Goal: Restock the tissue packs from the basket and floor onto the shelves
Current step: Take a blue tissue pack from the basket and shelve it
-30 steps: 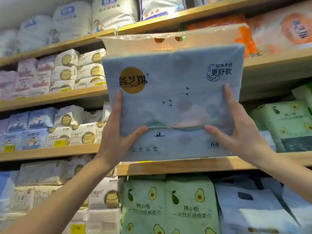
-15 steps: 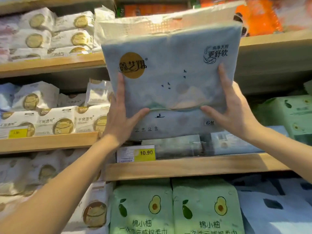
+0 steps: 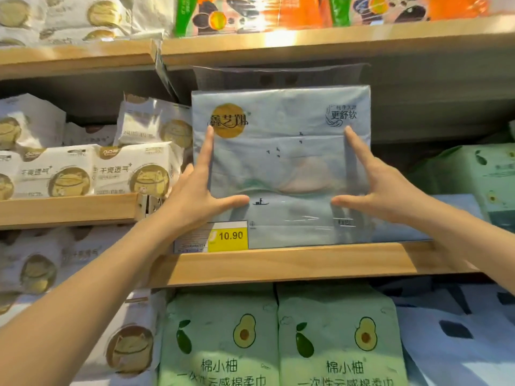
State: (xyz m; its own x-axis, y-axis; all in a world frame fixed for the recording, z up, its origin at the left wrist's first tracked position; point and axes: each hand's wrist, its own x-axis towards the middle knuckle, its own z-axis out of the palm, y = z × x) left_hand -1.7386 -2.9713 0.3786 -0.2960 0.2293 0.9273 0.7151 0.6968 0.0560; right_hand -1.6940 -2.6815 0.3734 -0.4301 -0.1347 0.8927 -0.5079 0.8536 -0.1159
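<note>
A pale blue tissue pack [image 3: 278, 162] with a gold round logo stands upright on the middle wooden shelf [image 3: 278, 266], its bottom edge behind the shelf lip. My left hand [image 3: 195, 196] holds its left side, with index finger and thumb spread on the front face. My right hand [image 3: 381, 190] mirrors this on the right side. The remaining fingers of both hands are hidden at the pack's edges. Another pale blue pack [image 3: 404, 229] lies flat on the same shelf, just right of and behind the held one.
A yellow 10.90 price tag [image 3: 227, 236] sits on the shelf lip at the pack's lower left. White packs [image 3: 131, 171] fill the left shelf and green packs [image 3: 473, 174] stand at right. Avocado-print packs [image 3: 220, 338] are below. The upper shelf [image 3: 306, 43] hangs close above.
The pack has come down and gone inward from in front of the shelves onto the middle shelf, now hiding the flat packs behind it. The view has moved closer.
</note>
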